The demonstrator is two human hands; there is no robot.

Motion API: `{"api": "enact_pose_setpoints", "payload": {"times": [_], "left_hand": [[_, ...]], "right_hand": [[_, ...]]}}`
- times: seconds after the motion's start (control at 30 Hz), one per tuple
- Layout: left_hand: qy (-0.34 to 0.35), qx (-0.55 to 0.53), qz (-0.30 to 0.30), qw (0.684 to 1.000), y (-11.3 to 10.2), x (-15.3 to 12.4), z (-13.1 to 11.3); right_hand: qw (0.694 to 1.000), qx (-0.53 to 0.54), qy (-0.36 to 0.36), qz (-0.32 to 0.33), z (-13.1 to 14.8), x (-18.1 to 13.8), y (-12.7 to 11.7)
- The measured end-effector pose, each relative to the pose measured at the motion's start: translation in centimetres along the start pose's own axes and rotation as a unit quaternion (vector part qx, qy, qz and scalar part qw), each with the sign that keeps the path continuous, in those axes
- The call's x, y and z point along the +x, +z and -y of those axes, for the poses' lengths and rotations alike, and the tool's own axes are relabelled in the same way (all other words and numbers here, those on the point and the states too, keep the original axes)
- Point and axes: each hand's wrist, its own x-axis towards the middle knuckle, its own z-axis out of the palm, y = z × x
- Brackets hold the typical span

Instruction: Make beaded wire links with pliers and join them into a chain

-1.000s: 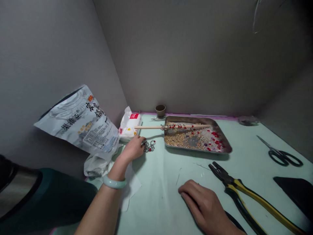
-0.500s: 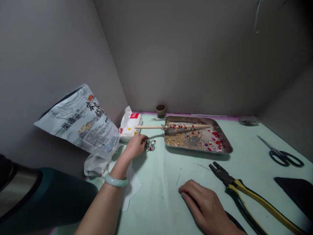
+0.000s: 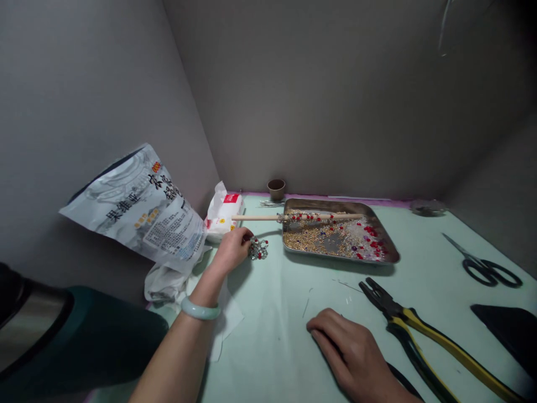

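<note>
Your left hand (image 3: 230,250), near the worktop's far left corner, has inched the beaded wire ornament (image 3: 257,248) toward the metal tray (image 3: 388,252) over the past second; its fingers are pinched closed on the piece, which now sits just off the tray's near left corner. Your right hand (image 3: 354,352) has not moved, lying palm down on the near edge, holding nothing. A wooden stick (image 3: 255,218) strung with red beads bridges the tray's far rim, close above the ornament. Pliers (image 3: 415,324) lie beside your right hand, scissors (image 3: 482,263) toward the right edge, a tissue pack (image 3: 224,215) and printed bag (image 3: 142,215) at the left.
</note>
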Motion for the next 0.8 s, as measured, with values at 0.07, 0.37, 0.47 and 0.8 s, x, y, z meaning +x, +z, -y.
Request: {"api": "enact_pose_setpoints", "payload": {"times": [0.07,0.37,0.47,0.8], "left_hand": [[0.002,-0.023,-0.009,1.000,-0.16,-0.08,-0.25],[0.004,0.006,0.035,0.999,-0.38,-0.14,0.13],[0.011,0.017,0.059,0.998,-0.16,-0.17,0.14],[0.007,0.049,0.037,0.998,-0.57,-0.50,-0.65]], "right_hand": [[1.000,-0.001,0.001,0.001,0.00,-0.03,0.00],[1.000,0.000,0.002,0.002,0.10,-0.04,-0.07],[1.000,0.001,0.002,0.001,0.14,0.04,-0.11],[1.000,-0.013,0.003,0.003,0.34,0.06,-0.23]]}}
